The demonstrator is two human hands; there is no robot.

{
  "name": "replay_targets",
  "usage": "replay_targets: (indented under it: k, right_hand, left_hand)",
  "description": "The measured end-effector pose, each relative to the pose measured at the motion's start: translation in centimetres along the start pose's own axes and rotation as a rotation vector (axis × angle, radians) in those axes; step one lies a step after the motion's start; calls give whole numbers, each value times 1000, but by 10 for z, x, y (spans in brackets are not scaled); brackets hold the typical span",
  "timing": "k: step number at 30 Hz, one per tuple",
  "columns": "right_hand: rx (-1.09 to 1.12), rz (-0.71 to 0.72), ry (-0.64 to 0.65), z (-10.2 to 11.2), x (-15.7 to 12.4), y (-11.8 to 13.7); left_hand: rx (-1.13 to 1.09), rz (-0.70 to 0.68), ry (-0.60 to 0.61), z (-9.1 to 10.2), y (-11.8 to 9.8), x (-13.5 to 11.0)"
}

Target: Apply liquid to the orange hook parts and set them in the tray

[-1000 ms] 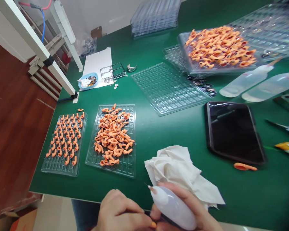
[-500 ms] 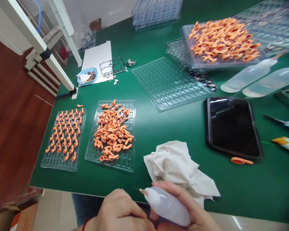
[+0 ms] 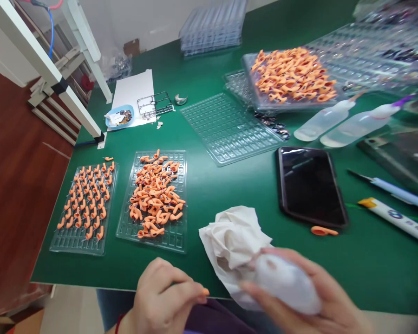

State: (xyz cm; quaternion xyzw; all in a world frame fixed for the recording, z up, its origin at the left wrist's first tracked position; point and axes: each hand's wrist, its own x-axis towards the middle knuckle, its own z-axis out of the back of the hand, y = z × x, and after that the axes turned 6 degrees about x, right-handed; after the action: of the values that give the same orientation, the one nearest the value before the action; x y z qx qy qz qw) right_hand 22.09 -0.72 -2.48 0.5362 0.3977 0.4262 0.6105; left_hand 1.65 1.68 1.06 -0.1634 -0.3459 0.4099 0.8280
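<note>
My left hand (image 3: 167,294) is closed at the table's front edge, pinching a small orange plastic piece (image 3: 205,292); only its tip shows past the fingers. In my right hand (image 3: 299,297) is a translucent squeeze bottle (image 3: 289,285), its nozzle pointing left at the crumpled white tissue (image 3: 235,234). Motion blurs the nozzle, so I cannot tell whether it touches the tissue. Beyond my left hand, a clear tray (image 3: 179,239) bears a heap of orange curved pieces (image 3: 156,195). Farther left, similar pieces (image 3: 90,195) stand in rows on another tray (image 3: 69,246).
Right of the tissue lie a phone (image 3: 310,185), a single orange piece (image 3: 323,231), a white marker-like tube (image 3: 397,220) and a blue-handled tool (image 3: 400,191). Behind are two squeeze bottles (image 3: 320,123) (image 3: 358,125), a bare clear tray (image 3: 230,127) and a large orange pile (image 3: 294,74).
My right hand has carried the squeeze bottle rightward, away from my left hand, to the tissue. The left hand has shifted slightly left, showing the orange tip. The whole view has shifted a little.
</note>
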Motion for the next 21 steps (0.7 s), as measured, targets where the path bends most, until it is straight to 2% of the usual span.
replay_targets:
  k: [1, 3, 6, 10, 13, 15, 18, 21]
  right_hand:
    - [-79, 25, -85, 1, 8, 0]
    - [-194, 60, -151, 0, 22, -1]
    - [-242, 71, -127, -4, 31, -1]
    - [-119, 131, -108, -8, 18, 1]
    - [7, 222, -4, -14, 6, 3]
    - [-5, 239, 39, -20, 4, 1]
    - [-77, 173, -56, -24, 11, -8]
    - [-87, 92, -190, -15, 26, -19]
  left_hand:
    - [12, 9, -19, -2, 0, 1]
    - [34, 10, -56, -6, 0, 4]
    - [62, 3, -85, -12, 0, 6]
    - [88, 0, -76, -18, -1, 9]
    - [109, -5, -86, -22, -1, 11]
    - [100, -20, -100, -24, 0, 12]
    - [47, -25, -101, -25, 0, 10]
    - [30, 28, -115, -20, 0, 4]
